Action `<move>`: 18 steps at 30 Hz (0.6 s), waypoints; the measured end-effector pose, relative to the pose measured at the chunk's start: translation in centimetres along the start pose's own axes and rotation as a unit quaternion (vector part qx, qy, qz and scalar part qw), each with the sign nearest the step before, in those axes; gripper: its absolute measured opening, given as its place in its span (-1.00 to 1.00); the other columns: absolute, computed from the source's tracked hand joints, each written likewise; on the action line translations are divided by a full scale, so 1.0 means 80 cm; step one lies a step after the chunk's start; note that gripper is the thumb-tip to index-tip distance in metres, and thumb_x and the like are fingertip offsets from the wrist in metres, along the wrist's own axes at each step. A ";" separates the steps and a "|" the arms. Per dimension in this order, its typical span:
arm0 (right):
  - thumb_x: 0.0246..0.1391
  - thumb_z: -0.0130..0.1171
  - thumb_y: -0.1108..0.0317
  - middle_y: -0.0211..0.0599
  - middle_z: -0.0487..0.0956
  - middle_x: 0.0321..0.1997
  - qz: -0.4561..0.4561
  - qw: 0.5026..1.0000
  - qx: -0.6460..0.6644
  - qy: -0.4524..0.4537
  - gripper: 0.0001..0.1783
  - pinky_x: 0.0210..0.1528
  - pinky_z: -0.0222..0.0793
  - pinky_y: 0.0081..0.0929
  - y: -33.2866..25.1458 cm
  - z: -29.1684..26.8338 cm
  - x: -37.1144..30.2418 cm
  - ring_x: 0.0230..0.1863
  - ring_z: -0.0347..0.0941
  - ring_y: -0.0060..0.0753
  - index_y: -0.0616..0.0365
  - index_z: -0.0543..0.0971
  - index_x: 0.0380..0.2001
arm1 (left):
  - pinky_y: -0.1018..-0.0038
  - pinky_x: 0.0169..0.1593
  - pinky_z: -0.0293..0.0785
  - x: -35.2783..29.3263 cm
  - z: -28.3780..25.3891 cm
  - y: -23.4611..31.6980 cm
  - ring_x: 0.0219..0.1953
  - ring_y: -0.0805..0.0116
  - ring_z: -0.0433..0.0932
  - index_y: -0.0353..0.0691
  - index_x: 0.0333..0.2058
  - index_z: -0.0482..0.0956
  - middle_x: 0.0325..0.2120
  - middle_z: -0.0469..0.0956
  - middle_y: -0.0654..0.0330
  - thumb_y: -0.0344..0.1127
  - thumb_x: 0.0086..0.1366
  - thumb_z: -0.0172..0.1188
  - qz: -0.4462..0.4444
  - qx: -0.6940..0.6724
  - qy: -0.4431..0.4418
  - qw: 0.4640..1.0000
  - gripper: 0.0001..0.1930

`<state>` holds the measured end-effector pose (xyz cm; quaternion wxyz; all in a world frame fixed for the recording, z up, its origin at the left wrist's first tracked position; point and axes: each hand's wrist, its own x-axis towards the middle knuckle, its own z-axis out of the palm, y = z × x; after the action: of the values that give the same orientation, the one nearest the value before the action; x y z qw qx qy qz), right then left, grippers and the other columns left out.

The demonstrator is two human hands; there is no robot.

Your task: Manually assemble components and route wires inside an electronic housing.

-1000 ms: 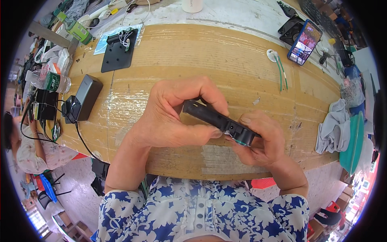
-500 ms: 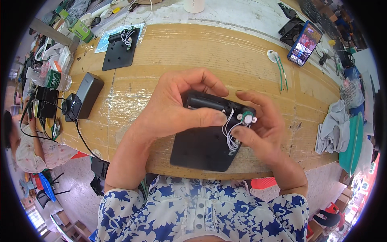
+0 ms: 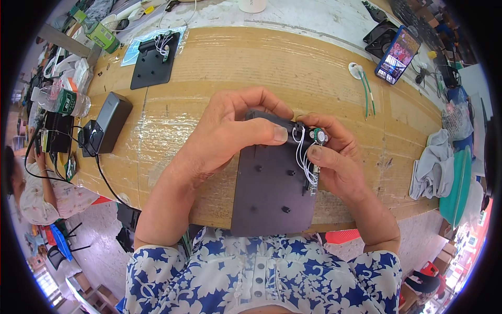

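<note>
Between both hands I hold a black plastic panel [image 3: 269,193] with a raised bar along its far edge and small posts on its face. My left hand [image 3: 222,133] is closed round the bar's left part, thumb pressed on top. Closed on the far right corner, my right hand [image 3: 334,152] has its thumb beside a small round green-and-silver part [image 3: 318,136]. White wires [image 3: 300,157] loop from the bar down to a narrow connector strip [image 3: 312,180] on the panel's right edge. The left fingertips behind the bar are partly hidden.
A similar black panel with wires [image 3: 151,68] lies on a blue sheet at the far left. A dark grey box [image 3: 112,123] with a cable and a plastic bottle [image 3: 65,101] are on the left. A propped phone [image 3: 397,55] and green wires [image 3: 364,91] sit far right. Another person [image 3: 49,193] is at left.
The panel has tilted, so its flat face and posts now show more fully toward me. My right hand has shifted slightly, and the left thumb has moved a little up and left.
</note>
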<state>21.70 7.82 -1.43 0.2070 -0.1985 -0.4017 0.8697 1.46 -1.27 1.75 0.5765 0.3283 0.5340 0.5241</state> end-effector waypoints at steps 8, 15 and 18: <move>0.05 0.22 0.59 -0.22 0.52 0.03 0.005 1.000 -0.006 0.010 -0.55 0.03 0.50 -0.49 0.002 -0.005 0.003 -0.04 0.54 -0.48 0.29 0.48 0.05 | 0.69 -0.28 0.46 0.001 0.001 -0.001 -0.42 0.57 0.55 -0.41 -0.19 0.56 -0.40 0.63 0.18 -0.29 -0.02 0.27 -0.007 0.006 0.004 1.000 -0.60; 0.06 0.21 0.63 -0.18 0.58 0.00 -0.035 0.993 -0.114 0.005 -0.57 0.06 0.46 -0.47 0.002 -0.006 0.004 -0.03 0.52 -0.49 0.32 0.50 0.05 | 0.68 -0.24 0.46 0.003 0.004 -0.013 -0.39 0.60 0.56 -0.38 -0.24 0.59 -0.40 0.63 0.21 -0.41 0.02 0.32 -0.004 0.044 0.037 0.998 -0.70; 0.07 0.19 0.67 -0.18 0.57 0.01 -0.055 0.981 -0.184 0.006 -0.57 0.07 0.45 -0.46 0.000 -0.002 0.000 -0.02 0.50 -0.49 0.33 0.49 0.06 | 0.67 -0.24 0.47 0.007 0.005 -0.016 -0.39 0.60 0.56 -0.36 -0.28 0.61 -0.41 0.64 0.22 -0.46 0.01 0.34 -0.021 0.070 0.050 0.996 -0.75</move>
<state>21.77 7.93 -1.48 0.2165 -0.2161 -0.5641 0.7669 2.07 -0.94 0.45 0.5355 0.3301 0.6042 0.4892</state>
